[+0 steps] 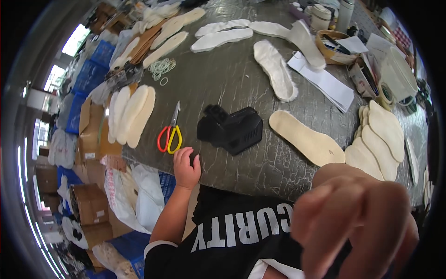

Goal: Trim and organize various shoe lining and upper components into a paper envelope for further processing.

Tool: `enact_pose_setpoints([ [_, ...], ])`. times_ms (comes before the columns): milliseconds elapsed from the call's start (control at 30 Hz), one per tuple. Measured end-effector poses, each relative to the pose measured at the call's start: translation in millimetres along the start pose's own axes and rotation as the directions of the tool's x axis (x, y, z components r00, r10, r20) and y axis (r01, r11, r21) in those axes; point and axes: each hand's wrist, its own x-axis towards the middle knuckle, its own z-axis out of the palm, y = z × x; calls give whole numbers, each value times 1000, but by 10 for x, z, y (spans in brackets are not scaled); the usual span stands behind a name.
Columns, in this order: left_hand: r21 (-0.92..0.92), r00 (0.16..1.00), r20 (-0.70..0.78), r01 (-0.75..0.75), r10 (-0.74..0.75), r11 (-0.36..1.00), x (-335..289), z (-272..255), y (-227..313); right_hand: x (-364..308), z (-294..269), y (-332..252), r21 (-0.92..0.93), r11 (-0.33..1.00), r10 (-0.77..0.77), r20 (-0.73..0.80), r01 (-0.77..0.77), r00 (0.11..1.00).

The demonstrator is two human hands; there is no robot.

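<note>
The dark tabletop (218,74) fills the middle of the frame, its glossy covering creased with pale crackle lines; its near edge runs below the left hand to the lower right. A broad strip of this surface shows between the rubber bands and the black case. At lower centre, the wearer's black shirt (223,265) carries large pale block lettering, upside down. A brown cardboard box (83,200) at lower left bears a small white label; beside it, a white plastic bag (121,200) has red print.

At lower right the right hand (355,218) looms blurred, fingers bent; whether it holds anything cannot be told. The left hand (186,167) lies at the table edge, left of centre, fingers loosely curved and slightly apart, grasping nothing visible.

Right of centre lies a smooth cream insole (304,137) with a small dark mark near its lower end. An angular black case (232,130) sits centrally. Scissors (173,124) with one red and one yellow handle loop lie just beyond the left fingertips. Pale rubber bands (160,66) heap at upper left.
</note>
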Motion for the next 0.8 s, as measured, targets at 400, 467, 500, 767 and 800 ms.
enact_pose_setpoints([
  [400,-42,995,-95,-23,19,999,-6,5,-112,195,-48,458,208,976,-3,302,-63,953],
  [467,-33,994,-104,-30,26,999,-54,-36,-122,270,-83,532,157,981,64,291,-114,955],
  [500,-46,995,-96,-12,8,999,-84,-19,-133,297,-16,512,166,969,131,271,-181,954],
  [767,-55,998,-52,-25,22,998,-41,53,-66,700,12,420,351,895,35,559,-275,829],
  [800,-19,1000,-22,-15,14,1000,-50,42,-54,744,21,397,335,893,69,560,-302,826],
])
